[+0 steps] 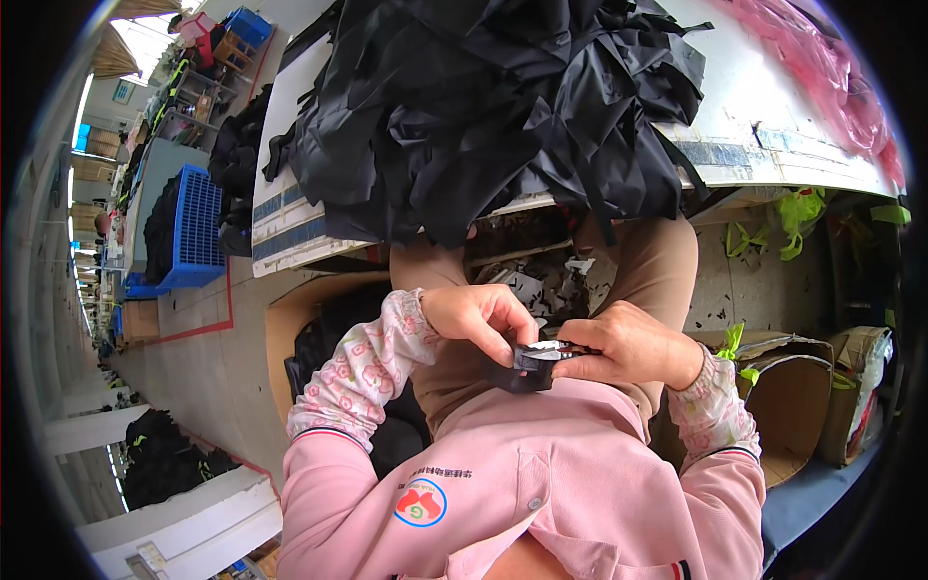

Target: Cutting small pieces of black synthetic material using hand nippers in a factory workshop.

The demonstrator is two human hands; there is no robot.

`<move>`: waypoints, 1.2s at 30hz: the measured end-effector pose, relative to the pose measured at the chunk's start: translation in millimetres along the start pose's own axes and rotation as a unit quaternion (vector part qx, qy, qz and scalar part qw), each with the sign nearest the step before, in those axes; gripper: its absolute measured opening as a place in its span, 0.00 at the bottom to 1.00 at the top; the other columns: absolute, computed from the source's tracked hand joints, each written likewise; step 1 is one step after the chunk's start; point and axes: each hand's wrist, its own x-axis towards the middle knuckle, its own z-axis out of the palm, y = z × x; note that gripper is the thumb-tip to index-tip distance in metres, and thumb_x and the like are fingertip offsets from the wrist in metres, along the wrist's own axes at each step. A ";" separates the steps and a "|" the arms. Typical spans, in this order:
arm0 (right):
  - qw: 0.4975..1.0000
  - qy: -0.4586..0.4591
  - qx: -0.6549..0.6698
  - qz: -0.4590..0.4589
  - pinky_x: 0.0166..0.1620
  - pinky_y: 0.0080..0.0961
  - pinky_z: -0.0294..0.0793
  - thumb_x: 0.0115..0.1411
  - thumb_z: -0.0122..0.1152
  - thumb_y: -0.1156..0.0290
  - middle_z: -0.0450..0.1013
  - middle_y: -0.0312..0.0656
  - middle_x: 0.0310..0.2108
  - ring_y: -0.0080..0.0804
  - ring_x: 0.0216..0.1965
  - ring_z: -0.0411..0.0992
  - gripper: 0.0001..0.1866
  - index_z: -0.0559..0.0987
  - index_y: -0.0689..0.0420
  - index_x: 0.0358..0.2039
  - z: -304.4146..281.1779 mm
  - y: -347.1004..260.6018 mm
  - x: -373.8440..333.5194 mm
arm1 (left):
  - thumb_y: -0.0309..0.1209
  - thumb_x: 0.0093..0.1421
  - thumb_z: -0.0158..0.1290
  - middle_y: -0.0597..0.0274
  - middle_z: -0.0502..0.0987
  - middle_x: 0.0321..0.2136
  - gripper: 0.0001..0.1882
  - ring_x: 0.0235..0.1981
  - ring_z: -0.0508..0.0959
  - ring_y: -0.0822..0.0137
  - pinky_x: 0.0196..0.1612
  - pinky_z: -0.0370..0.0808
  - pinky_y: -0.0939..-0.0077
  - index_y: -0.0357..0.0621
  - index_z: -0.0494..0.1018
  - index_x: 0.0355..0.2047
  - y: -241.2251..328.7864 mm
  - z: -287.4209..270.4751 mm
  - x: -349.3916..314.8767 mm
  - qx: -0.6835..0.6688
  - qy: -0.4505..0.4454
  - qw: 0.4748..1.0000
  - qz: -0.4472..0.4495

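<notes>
Above my lap, both hands meet over a small piece of black material (524, 380). My left hand (476, 317) is closed in a pinch on that piece, fingertips pointing down at its edge. My right hand (628, 346) is wrapped round small thread snips (549, 350) with shiny metal blades and a dark grip. Their blades lie right against the black piece, close to my left fingertips. Exactly where they touch it is too small to make out. On the white table (290, 217) in front of me lies a large heap of flat black pieces (464, 106).
Open cardboard boxes stand at my left (280, 333) and my right (793, 406). Black scraps litter the floor under the table. Pink plastic film (822, 68) covers the table's far right. A blue crate (198, 227) stands to the left, beyond a red floor line.
</notes>
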 end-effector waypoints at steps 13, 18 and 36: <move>0.999 -0.018 0.032 -0.012 0.20 0.35 0.64 0.56 0.66 0.59 0.67 0.42 0.13 0.45 0.15 0.68 0.15 0.76 0.59 0.29 0.5 1.0 5.8 | 0.20 0.55 0.57 0.64 0.77 0.31 0.07 0.34 0.75 0.76 0.41 0.71 0.81 0.32 0.76 0.35 -4.4 0.0 0.7 -0.008 -0.013 1.000 -0.015; 0.998 -0.020 0.037 0.056 0.22 0.36 0.65 0.58 0.63 0.58 0.67 0.49 0.14 0.48 0.17 0.68 0.17 0.75 0.61 0.29 -5.4 9.2 -4.9 | 0.21 0.56 0.57 0.66 0.76 0.33 0.08 0.36 0.74 0.77 0.43 0.70 0.82 0.34 0.76 0.37 -7.1 3.8 0.5 0.001 0.027 0.999 0.022; 0.965 0.234 -0.064 0.101 0.20 0.33 0.71 0.53 0.68 0.60 0.73 0.42 0.17 0.44 0.18 0.73 0.18 0.72 0.60 0.29 13.3 -7.6 8.7 | 0.17 0.57 0.55 0.62 0.73 0.40 0.06 0.42 0.72 0.74 0.47 0.69 0.80 0.33 0.74 0.36 -21.6 29.6 11.9 0.132 0.421 0.855 0.272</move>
